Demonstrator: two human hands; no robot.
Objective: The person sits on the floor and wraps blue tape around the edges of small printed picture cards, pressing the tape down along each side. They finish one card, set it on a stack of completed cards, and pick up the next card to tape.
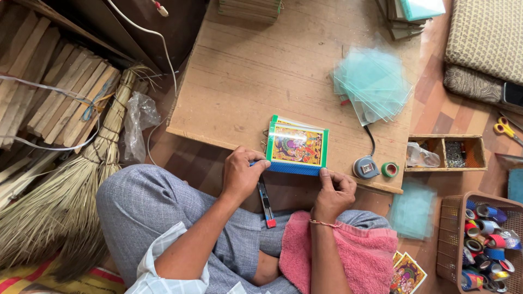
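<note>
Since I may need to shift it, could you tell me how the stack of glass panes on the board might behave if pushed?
The stack of glass panes lies fanned and uneven, so it would probably slide apart rather than move as one. The sheets look thin and clear, so likely stiff but fragile, with sharp edges. On the smooth wooden board they may well slip easily.

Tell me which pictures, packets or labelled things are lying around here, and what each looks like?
Picture card: table's near edge, held by both hands; rectangular, green border, yellow and purple artwork, blue tape strip below.
Loose prints: floor beside pink towel; yellow, multicoloured figures.
Plastic bag: in wooden tray at right; clear, crumpled.
</note>
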